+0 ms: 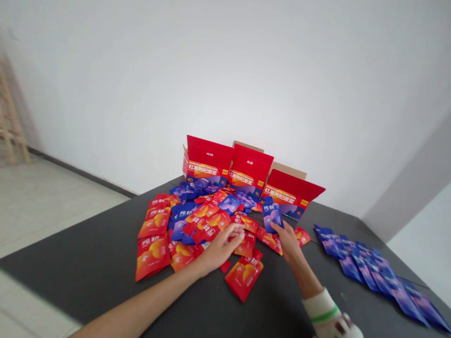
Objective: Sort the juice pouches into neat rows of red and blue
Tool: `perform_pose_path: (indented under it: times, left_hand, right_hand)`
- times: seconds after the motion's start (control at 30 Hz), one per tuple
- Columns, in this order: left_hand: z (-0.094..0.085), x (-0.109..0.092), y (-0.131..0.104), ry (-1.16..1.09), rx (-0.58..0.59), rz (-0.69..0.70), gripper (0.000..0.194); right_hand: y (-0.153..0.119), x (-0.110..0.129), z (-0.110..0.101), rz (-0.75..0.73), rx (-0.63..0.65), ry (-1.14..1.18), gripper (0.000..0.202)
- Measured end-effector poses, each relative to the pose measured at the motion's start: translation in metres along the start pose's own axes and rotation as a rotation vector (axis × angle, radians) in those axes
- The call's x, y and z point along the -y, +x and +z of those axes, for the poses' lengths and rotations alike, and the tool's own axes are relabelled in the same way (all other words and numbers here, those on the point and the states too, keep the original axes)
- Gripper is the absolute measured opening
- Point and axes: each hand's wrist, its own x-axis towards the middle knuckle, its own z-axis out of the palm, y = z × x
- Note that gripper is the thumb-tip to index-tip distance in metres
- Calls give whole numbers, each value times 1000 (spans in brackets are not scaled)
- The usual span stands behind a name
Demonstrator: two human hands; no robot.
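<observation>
- One pale, green-striped sleeve (326, 312) shows on the right arm at the bottom edge, over a dark table (275, 303).
- Below centre, a red-orange pouch (244, 279) lies tilted, printed face up.
- From the lower right corner up to mid-right, a row of blue pouches (373, 270) overlaps.
- Near centre, the left hand (223, 245) is loosely curled beside red pouches; whether thumb and fingertips meet, I cannot tell.
- Right of centre, the right hand (288, 239) pinches a blue pouch (272, 218) by its lower end, raised before the boxes.
- Mid-frame, red and blue pouches form a mixed heap (207, 218).
- Behind it stand three red boxes (209, 162), flaps up, before a white wall (225, 70).
</observation>
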Motion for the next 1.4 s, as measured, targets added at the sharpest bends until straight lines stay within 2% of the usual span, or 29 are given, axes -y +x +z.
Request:
perform_pose_path:
  times: [0.07,0.13,0.2,0.27,0.4,0.5,0.6,0.77,1.03,1.13,1.23,1.4]
  left_hand:
    - [5,-10,-4,-131,34,-59,36]
    - [10,-17,-9,-245,5,-116,38]
    - [14,-21,-12,-288,-47,-134,38]
    - [15,-22,-13,-296,-99,-132,37]
    - [11,-21,-14,-297,-138,-112,35]
    - [10,-22,-14,-275,-97,-87,33]
    - [10,-22,-15,-232,-66,-71,41]
    - [10,-24,-18,-214,3,-45,43]
    - [8,-24,-22,-258,108,-40,49]
    - [6,-23,-20,-253,132,-31,47]
    - [4,-25,-20,-212,187,-10,46]
    - [3,-31,-23,-220,324,-3,44]
  right_hand:
    - [-42,8,14,20,139,213,46]
    - [-83,17,28,53,244,398,49]
    - [-111,25,40,52,293,434,52]
    - [-122,30,44,9,353,354,50]
    - [-110,31,38,-90,461,204,42]
    - [-100,29,34,-135,402,265,36]
    - [-99,28,35,-155,349,292,31]
    - [-101,26,37,-141,377,288,30]
    - [-100,33,23,-58,462,253,36]
    - [-98,38,23,-99,507,288,32]
    - [-97,36,27,-134,482,312,31]
    - [-99,30,28,-5,463,334,48]
